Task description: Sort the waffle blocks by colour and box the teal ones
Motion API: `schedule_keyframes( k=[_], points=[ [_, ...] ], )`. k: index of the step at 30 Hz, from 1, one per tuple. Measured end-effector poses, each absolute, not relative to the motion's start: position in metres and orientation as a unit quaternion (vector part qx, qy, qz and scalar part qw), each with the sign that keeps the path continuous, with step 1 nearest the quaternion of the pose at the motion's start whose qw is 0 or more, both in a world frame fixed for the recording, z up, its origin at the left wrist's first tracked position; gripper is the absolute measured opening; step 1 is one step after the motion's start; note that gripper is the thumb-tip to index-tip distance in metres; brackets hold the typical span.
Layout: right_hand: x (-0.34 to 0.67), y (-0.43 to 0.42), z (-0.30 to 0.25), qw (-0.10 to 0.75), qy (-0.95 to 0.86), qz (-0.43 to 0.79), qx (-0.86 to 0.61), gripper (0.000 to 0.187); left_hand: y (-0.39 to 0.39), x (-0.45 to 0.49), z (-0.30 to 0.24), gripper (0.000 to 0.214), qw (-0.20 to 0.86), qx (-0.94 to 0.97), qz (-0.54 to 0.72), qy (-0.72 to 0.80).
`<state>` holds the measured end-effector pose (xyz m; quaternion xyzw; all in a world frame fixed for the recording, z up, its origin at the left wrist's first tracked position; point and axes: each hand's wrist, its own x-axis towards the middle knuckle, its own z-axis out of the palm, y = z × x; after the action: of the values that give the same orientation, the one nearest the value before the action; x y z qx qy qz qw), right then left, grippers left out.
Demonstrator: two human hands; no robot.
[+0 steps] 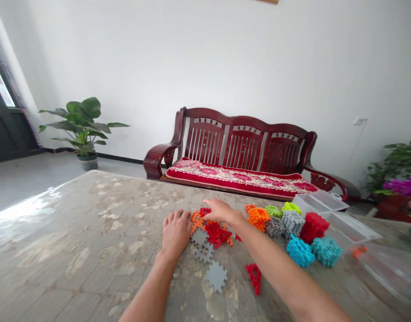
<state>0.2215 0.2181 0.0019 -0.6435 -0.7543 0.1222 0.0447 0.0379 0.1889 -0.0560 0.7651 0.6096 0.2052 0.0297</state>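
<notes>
My left hand (176, 229) rests palm down on the table at the left edge of a loose pile of flat, notched plastic building pieces. Its fingers lie stretched out, the tips beside an orange square piece (197, 220). Over the pile's far side reaches my right hand (219, 210), thumb and fingers apart around a small red piece (205, 210); whether it touches that piece I cannot tell. Red triangular pieces (218, 235) lie below it. Closer to me are grey square pieces (204, 253), a separate grey square (216, 276) and a red triangle (254, 278).
Right of my right forearm stand stacked pieces: orange (259, 217), grey (293, 222), red (314, 227), blue (299, 251) and teal (326, 250). Behind them sits a clear plastic box (349, 228), with a clear lid (393, 273) nearby. A wooden bench (245, 138) stands beyond the patterned tablecloth (74, 232).
</notes>
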Motion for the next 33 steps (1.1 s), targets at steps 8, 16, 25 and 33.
schedule_keyframes(
  k=[8,16,25,33],
  points=[
    [0.219,0.214,-0.013,0.072,-0.728,0.103,-0.673,0.065,0.189,0.038,-0.056,0.038,0.03,0.765,0.203,0.61],
    [0.245,0.136,0.021,0.284,-0.701,0.03,-0.654,0.056,0.19,0.037,-0.057,0.042,0.017,0.776,0.185,0.602],
    [0.415,0.064,0.069,0.301,-0.45,-0.129,-0.831,0.057,0.191,0.038,-0.055,0.046,0.001,0.784,0.167,0.598],
    [0.487,0.03,0.067,0.147,-0.339,-0.108,-0.923,0.068,0.196,0.037,-0.061,0.045,-0.011,0.784,0.168,0.597]
  ],
)
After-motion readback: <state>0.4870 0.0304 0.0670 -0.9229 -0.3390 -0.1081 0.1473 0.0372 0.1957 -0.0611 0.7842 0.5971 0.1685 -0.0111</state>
